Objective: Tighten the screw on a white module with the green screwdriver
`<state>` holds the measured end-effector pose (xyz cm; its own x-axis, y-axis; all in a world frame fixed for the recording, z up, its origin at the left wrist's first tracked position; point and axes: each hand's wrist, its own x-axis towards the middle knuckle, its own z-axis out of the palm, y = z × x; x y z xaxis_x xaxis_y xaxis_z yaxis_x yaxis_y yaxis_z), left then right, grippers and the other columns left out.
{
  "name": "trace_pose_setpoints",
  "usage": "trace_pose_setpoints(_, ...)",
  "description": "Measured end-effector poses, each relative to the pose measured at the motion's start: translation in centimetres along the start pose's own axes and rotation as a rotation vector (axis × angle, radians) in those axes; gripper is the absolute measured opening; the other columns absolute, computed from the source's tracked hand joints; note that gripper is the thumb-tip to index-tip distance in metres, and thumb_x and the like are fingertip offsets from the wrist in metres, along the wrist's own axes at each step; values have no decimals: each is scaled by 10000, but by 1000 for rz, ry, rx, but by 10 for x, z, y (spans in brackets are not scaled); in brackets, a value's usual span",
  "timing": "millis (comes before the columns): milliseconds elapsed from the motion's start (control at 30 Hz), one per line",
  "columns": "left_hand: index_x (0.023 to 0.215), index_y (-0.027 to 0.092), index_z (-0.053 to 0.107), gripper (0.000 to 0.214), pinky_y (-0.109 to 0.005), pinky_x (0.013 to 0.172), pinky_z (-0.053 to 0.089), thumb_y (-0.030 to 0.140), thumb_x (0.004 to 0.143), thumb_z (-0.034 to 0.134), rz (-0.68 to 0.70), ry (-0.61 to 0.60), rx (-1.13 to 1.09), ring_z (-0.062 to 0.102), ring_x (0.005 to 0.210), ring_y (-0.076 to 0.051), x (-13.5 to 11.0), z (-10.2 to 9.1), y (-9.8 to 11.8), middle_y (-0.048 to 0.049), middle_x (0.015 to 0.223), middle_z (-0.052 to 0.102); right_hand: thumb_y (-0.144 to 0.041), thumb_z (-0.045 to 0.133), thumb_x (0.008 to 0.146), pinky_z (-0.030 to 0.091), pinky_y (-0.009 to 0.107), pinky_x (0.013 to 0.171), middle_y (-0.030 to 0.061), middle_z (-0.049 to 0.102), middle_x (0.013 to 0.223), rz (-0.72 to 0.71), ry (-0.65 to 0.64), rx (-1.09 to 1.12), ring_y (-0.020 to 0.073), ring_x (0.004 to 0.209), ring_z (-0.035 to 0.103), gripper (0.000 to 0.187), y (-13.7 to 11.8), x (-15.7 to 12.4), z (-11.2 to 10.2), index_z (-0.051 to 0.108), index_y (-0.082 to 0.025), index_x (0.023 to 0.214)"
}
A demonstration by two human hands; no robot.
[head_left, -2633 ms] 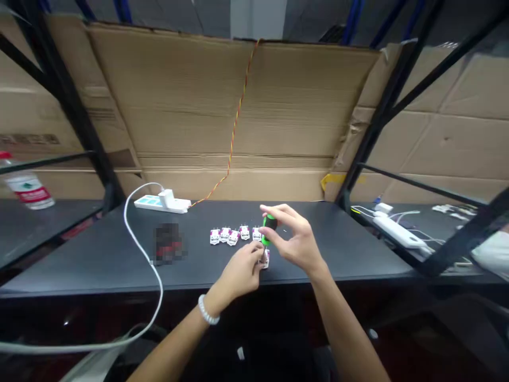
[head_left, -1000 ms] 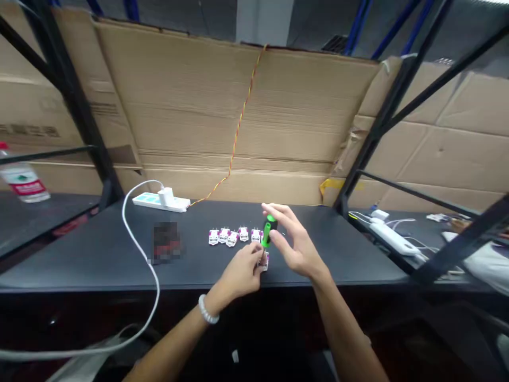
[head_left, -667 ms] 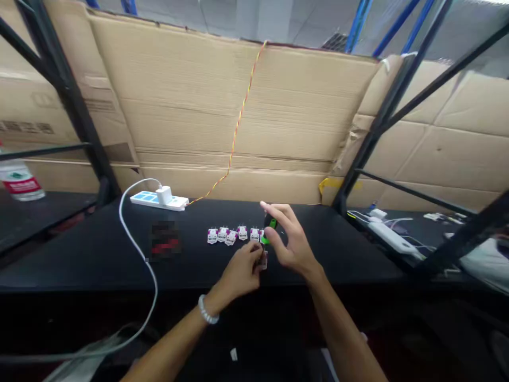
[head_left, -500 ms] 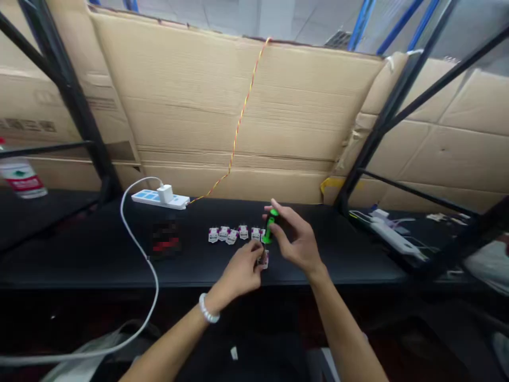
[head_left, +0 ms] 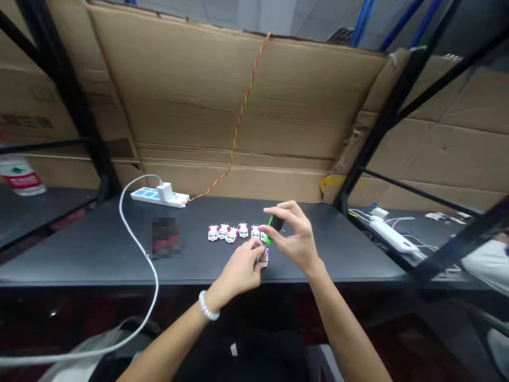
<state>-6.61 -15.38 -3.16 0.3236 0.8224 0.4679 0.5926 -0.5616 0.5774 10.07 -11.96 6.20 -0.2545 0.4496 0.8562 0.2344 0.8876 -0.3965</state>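
On the near side of the row of white parts (head_left: 231, 235), the left hand's (head_left: 240, 267) fingers pinch one more white part (head_left: 266, 258), likely keeping it still. The right hand (head_left: 297, 237) holds a green-and-black screwdriver (head_left: 275, 224), tilted, pointing down toward it.

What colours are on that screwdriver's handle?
Black and green: the screwdriver's handle shows best in the head view.

Backing a dark table (head_left: 338, 252) with tall brown cardboard (head_left: 183, 101), framing both sides with black metal posts (head_left: 75, 101), showing blue posts (head_left: 363, 22) beyond the cardboard's top edge.
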Motion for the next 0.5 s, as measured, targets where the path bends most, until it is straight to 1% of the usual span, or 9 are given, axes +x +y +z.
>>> trace_pose_setpoints(33,857,206,610,235,-388,963,549,-9,772,566,0,4,0,639,1002,-245,0,0,0,-74,1101,639,-338,798,920,632,393,818,63,644,1023,-9,-16,-25,214,885,675,289,-1,1,-1,786,-287,1204)
trace_pose_setpoints(67,861,206,615,236,-389,961,551,-7,772,567,2,3,-2,639,1001,-247,0,0,1,-77,1101,641,-345,741,961,635,404,838,73,642,1055,-5,-55,-10,220,911,680,326,-2,1,-2,756,-288,1282)
trace_pose_setpoints(167,858,208,621,211,-387,949,555,14,789,573,-2,-3,-6,640,991,-249,1,0,2,-80,1090,643,-320,494,1083,636,439,926,110,657,1244,52,-181,174,234,1029,723,451,-2,-4,-3,576,-303,1527)
trace_pose_setpoints(233,851,209,617,198,-375,935,555,23,804,568,-5,-8,-13,642,980,-243,1,0,2,-74,1073,642,-293,437,1105,631,449,971,109,668,1330,97,-187,263,232,1070,738,480,0,-8,-3,509,-319,1579)
trace_pose_setpoints(300,845,208,612,206,-367,931,553,14,797,566,-2,-3,-19,641,976,-238,0,0,1,-70,1067,641,-296,524,1081,640,434,949,94,696,1280,122,-133,225,225,1032,738,456,2,-9,-3,562,-322,1535)
trace_pose_setpoints(367,845,207,609,222,-368,941,549,-2,785,564,1,1,-16,639,978,-234,0,0,0,-67,1070,640,-322,675,1010,653,401,854,72,702,1116,113,-55,94,211,911,709,397,4,-9,-3,677,-309,1407)
trace_pose_setpoints(433,844,206,609,227,-373,954,545,-7,776,570,-2,3,-8,639,989,-238,-1,1,-1,-67,1073,640,-340,763,946,647,379,779,55,667,1011,81,-17,-27,198,819,660,349,3,-6,-4,743,-298,1292)
trace_pose_setpoints(467,844,206,610,224,-375,961,543,-5,782,570,-4,5,-5,640,996,-239,-1,1,-1,-67,1077,640,-344,760,945,646,378,779,61,660,1031,74,-28,-48,201,829,657,353,2,-5,-5,741,-296,1294)
trace_pose_setpoints(500,842,206,609,221,-374,964,543,-4,789,566,-5,7,-6,642,999,-238,-1,1,-1,-67,1076,640,-346,722,970,647,383,807,79,662,1103,76,-57,-31,211,880,676,372,2,-5,-6,718,-296,1339)
